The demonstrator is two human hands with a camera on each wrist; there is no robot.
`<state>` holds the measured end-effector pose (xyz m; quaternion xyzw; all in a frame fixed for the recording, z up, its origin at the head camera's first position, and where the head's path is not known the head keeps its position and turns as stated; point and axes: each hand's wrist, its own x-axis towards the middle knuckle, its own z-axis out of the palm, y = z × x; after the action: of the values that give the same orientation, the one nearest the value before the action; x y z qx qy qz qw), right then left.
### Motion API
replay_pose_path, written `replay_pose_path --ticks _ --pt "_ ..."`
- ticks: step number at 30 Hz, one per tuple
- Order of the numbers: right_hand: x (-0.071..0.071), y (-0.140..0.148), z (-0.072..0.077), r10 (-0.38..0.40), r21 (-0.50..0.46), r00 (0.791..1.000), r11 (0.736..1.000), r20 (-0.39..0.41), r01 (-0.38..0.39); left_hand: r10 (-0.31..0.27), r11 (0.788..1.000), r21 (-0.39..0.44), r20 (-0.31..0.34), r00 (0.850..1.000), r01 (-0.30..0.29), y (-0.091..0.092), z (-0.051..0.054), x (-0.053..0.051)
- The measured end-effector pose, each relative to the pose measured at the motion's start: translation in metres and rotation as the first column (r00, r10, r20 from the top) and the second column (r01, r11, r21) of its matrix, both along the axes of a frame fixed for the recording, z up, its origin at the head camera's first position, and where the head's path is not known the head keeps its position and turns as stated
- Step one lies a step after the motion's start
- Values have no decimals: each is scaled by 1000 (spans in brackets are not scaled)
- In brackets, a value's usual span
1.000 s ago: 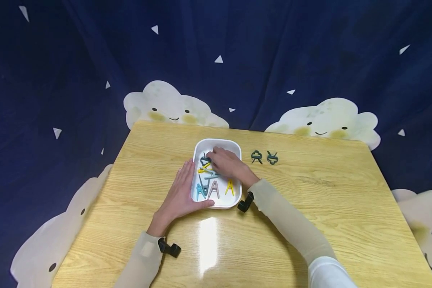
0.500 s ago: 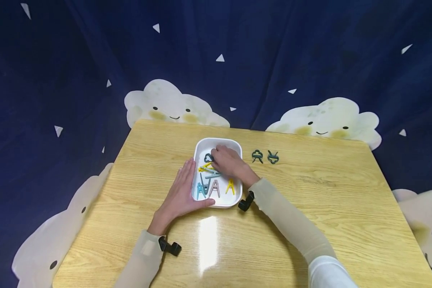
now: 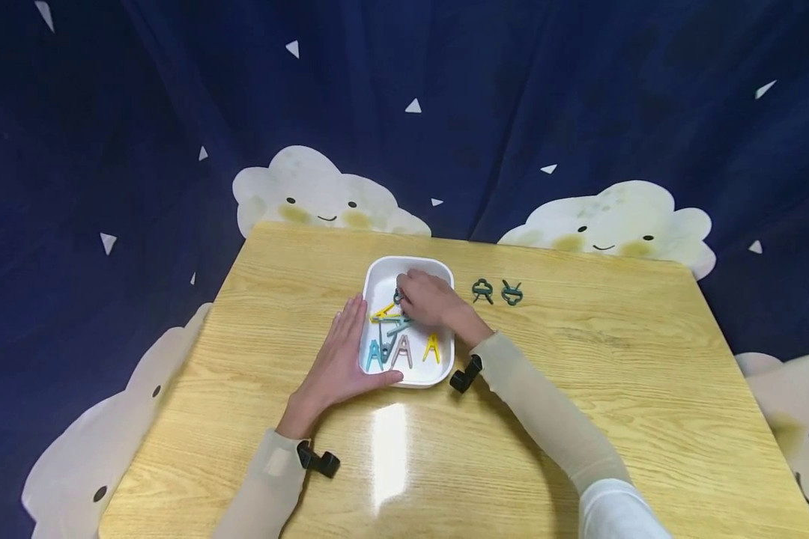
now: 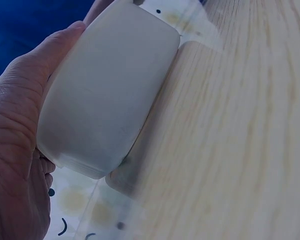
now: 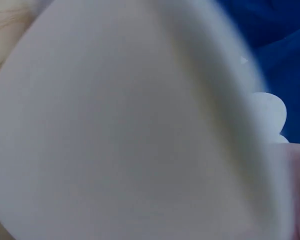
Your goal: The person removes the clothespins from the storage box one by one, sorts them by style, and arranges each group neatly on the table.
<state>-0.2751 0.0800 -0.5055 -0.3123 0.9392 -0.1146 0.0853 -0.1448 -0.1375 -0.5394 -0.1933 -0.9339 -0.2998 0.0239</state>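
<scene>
In the head view a white tray (image 3: pixel 410 383) stands on the table with several small clips inside. My left hand (image 3: pixel 337 359) lies at its near left corner, straight fingers along the left wall and the thumb on the near rim. The left wrist view shows that hand (image 4: pixel 20 115) against the tray (image 4: pixel 110 90). My right hand (image 3: pixel 430 298) is inside the tray's far part, its curled fingers pinching a dark green clip (image 3: pixel 398 296) with a loop, mostly hidden. Closest to it are a yellow clip (image 3: pixel 381 313) and light blue clothespins (image 3: pixel 399 327).
Nearer in the tray lie a blue clothespin (image 3: pixel 374 354), a pink clothespin (image 3: pixel 402 350) and a yellow clothespin (image 3: pixel 432 348). Right of the tray, two dark green cloud-shaped clips lie on the wooden table (image 3: pixel 613 389), a left clip (image 3: pixel 482 290) and a right clip (image 3: pixel 511 293).
The dark green clip has shifted right inside the tray along with my right hand's fingertips. The light blue clothespins beside it have turned slightly. My left hand stays put.
</scene>
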Motion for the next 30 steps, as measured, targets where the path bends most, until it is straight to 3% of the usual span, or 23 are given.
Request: replay_pose_path --ticks 6,12,19,30 --pt "-5 8 3 53 44 997 998 57 -55 -4 1000 -3 -2 1000 4 -1 1 0" --pt "-7 7 6 92 21 989 995 117 -95 -2 1000 0 3 1000 2 -1 1 -1" --pt "-10 7 4 51 40 986 997 162 -59 -2 1000 -3 13 1000 2 -1 2 0" --pt "-11 5 5 39 61 987 997 156 -49 -6 1000 11 3 1000 6 0 2 -1"
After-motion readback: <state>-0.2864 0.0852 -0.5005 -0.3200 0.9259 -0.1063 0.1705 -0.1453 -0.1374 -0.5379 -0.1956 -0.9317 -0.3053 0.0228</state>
